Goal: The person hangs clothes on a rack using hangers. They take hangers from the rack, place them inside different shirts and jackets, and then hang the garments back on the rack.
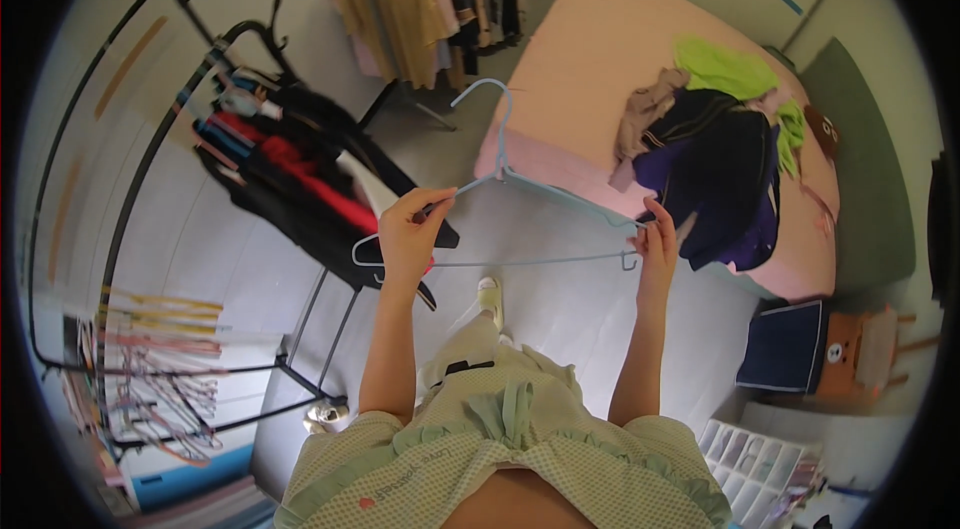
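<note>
A light blue clothes hanger [501,172] is held out in front of me, hook upward, with nothing hanging on it. My left hand [408,232] pinches its left shoulder between thumb and fingers. At the other end, my right hand [655,241] grips the right corner with its fingertips. The thin lower bar runs straight between both hands. Beyond my right hand, a heap of dark clothes [715,169] lies over the near edge of the bed, with a lime green garment [725,69] and a brownish one [650,114] beside it.
A pink-covered bed [580,49] stands ahead to the right. On the left, a black rack [140,159] carries dark and red clothes [290,169] and several spare hangers [160,379]. Another clothes rack [400,9] is at the back. A small bear-patterned chair [855,354] sits right.
</note>
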The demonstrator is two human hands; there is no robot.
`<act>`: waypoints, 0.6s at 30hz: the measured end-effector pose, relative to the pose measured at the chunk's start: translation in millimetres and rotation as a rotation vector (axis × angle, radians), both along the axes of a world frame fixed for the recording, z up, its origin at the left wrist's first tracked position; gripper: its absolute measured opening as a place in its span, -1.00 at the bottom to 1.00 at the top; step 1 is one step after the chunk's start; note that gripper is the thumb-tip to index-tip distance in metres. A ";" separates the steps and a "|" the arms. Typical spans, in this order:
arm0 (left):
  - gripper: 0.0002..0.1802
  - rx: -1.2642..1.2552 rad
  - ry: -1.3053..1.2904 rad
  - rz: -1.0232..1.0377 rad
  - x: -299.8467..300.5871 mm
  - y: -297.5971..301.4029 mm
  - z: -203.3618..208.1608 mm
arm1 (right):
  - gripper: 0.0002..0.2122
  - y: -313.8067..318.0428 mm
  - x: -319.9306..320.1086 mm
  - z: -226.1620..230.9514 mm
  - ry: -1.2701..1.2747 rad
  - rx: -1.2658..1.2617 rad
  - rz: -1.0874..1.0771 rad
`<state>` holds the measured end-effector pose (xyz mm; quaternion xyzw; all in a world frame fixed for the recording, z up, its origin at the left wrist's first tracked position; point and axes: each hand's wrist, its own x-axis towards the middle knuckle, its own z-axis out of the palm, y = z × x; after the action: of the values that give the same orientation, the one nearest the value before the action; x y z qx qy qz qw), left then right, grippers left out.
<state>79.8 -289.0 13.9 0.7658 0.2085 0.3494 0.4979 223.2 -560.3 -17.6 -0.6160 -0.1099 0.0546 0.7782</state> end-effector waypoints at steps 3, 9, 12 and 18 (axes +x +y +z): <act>-0.83 -0.002 -0.002 -0.084 42.1 2.3 -11.2 | -0.71 5.3 11.1 -2.4 -0.435 -0.593 -0.295; -0.88 0.007 0.010 -0.233 134.3 7.3 -21.0 | -0.74 37.9 52.6 24.7 -0.799 -1.014 -0.224; -0.88 0.043 0.066 -0.376 176.5 5.5 -23.1 | -0.75 62.2 73.3 28.2 -0.645 -0.928 -0.115; -0.88 -0.047 0.086 -0.575 237.5 -14.8 -32.1 | -0.79 74.2 121.0 13.7 -0.495 -0.889 -0.231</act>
<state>317.2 -303.7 -18.2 0.7960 0.0117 0.1563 0.5847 344.2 -486.0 -3.9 -0.8894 -0.1880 -0.1376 0.3933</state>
